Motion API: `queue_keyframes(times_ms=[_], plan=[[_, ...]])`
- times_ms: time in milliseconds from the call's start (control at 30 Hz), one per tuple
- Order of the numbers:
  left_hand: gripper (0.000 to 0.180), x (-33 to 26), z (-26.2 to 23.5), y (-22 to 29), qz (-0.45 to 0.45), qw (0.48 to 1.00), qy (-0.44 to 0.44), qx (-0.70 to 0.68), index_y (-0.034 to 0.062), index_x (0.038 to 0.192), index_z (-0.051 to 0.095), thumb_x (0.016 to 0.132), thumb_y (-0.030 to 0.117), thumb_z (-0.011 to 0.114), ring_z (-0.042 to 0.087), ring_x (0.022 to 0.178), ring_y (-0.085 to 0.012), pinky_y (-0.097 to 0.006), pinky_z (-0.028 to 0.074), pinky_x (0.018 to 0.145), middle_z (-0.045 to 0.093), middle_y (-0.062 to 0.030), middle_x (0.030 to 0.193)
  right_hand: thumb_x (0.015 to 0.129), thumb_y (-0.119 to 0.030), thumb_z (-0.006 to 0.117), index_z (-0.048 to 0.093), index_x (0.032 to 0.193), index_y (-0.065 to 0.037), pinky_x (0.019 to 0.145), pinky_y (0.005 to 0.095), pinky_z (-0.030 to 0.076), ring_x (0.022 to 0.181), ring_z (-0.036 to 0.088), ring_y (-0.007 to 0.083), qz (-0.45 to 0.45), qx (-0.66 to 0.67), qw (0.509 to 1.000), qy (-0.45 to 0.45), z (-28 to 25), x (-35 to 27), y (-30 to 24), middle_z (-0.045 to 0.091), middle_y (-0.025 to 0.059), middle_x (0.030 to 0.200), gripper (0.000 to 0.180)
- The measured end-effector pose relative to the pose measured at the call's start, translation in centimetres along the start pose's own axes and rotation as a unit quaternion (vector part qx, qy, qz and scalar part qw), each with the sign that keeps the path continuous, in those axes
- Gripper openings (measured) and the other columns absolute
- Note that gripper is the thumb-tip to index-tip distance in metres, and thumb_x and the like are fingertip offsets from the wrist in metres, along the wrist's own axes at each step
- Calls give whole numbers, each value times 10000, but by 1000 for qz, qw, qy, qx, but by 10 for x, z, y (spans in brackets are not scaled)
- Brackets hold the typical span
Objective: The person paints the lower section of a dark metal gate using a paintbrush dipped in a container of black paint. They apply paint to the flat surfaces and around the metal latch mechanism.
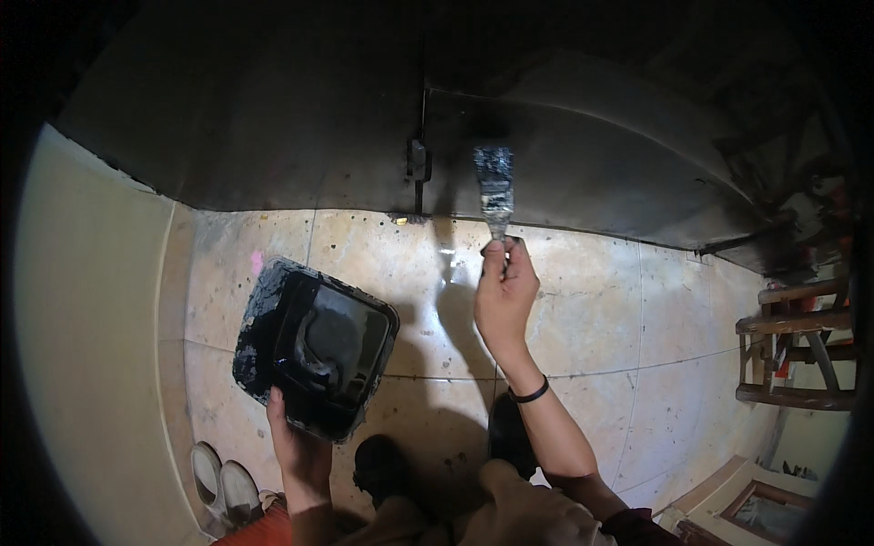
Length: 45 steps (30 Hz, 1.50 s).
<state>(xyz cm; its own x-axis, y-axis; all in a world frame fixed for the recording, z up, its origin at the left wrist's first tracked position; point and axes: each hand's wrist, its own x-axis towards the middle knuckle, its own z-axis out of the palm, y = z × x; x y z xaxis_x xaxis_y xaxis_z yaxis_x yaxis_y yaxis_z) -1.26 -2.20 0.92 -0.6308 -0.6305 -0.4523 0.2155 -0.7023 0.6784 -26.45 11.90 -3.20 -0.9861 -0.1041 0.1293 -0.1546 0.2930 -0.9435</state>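
Brush, flat and loaded with dark paint, is held upright in the picture, bristles away from the person. Right hand: grip clamped on the brush handle, thumb and fingers together; dark band at the wrist. Bristles overlap the right-hand part of a black panel in view; contact cannot be told.

Left hand: grip clamped on the near edge of a squarish black container, thumb on the wall, remaining fingers hidden. Container tilted, left of the brush and well apart from it; outer wall crusted with paint, glossy dark paint inside.

Surroundings: latch at the panel's vertical seam, left of the bristles. Pale tiled floor below, speckled with dark spots. Pale shoes at lower left, near the wall. Brown wooden furniture at far right.
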Motion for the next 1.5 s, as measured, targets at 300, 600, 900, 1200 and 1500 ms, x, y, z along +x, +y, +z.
queue_keyframes(times_ms=[300,600,900,1200,1500], plan=[[588,-1,3,2,-3,1000,8,-5,86,1491,439,1048,470,480,542,1290,-278,-445,417,1109,547,-100,1436,1022,-146,542,466,934,-22,467,493,433,544,616,440,-154,-127,980,-1,33,39,29,587,216,587,170],[583,-2,2,3,-11,1000,-1,-6,80,1493,438,1053,461,476,530,1306,-259,-430,407,1120,536,-94,1455,1014,-152,558,474,949,-30,463,491,442,528,618,425,-169,-136,976,15,40,48,37,582,204,567,162],[572,-1,7,4,-2,1000,-25,-13,85,1499,430,1061,453,455,522,1321,-277,-449,407,1123,525,-97,1466,1016,-176,553,488,956,-31,489,504,454,555,628,429,-126,-170,977,-15,32,30,54,606,208,601,170],[605,-1,-1,1,-11,1000,-2,2,89,1494,437,1047,496,451,528,1311,-280,-444,421,1106,532,-103,1453,1049,-186,514,497,924,5,514,355,400,547,591,278,-88,6,996,35,-1,35,7,561,170,685,228],[556,3,4,1,13,1000,-21,4,77,1472,462,1056,447,466,544,1293,-266,-447,419,1113,551,-88,1438,1051,-212,514,582,947,33,600,357,433,645,549,204,29,5,999,22,7,1,69,596,177,707,275]])
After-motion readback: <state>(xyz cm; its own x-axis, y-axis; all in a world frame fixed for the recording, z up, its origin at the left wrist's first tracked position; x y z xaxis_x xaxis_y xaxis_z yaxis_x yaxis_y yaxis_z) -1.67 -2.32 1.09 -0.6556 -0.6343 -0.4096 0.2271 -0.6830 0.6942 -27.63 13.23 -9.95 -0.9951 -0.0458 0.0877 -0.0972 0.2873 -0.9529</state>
